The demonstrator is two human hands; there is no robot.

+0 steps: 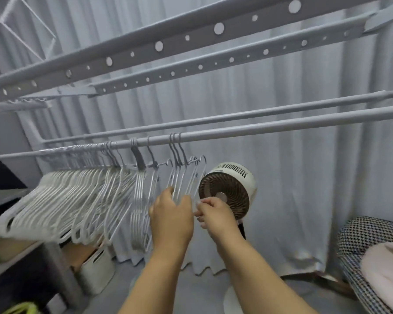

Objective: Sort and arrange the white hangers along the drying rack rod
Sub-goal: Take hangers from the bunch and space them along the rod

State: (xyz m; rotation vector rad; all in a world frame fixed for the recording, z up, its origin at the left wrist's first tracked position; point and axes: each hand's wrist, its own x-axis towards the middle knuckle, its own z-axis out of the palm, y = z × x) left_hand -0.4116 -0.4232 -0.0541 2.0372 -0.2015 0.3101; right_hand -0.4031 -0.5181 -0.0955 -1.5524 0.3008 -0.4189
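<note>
A small cluster of thin white wire hangers hangs by its hooks from the near rod of the drying rack, about midway along the visible length and just left of a small round fan. Their hooks loop over the rod at the top and their long bodies drop down and slightly toward the near side, so each hanger's flat plane sits roughly crosswise to the rod. The left hand reaches up from below with its fingers curled around the lower part of these hangers, gripping several together. The right hand, just to the right and almost touching the left, has its fingertips drawn together in a pinch; it seems to hold a thin wire of one hanger, though blur makes the exact contact hard to read. Further left along the same rod, a few more wire hangers hang singly, and beyond them a dense row of thicker white hangers is packed tight, fanning out toward the near left. A second rod runs parallel just behind, and perforated rack bars cross above. Pale pleated curtains fill the far side; a checked fabric item sits at the near right
</note>
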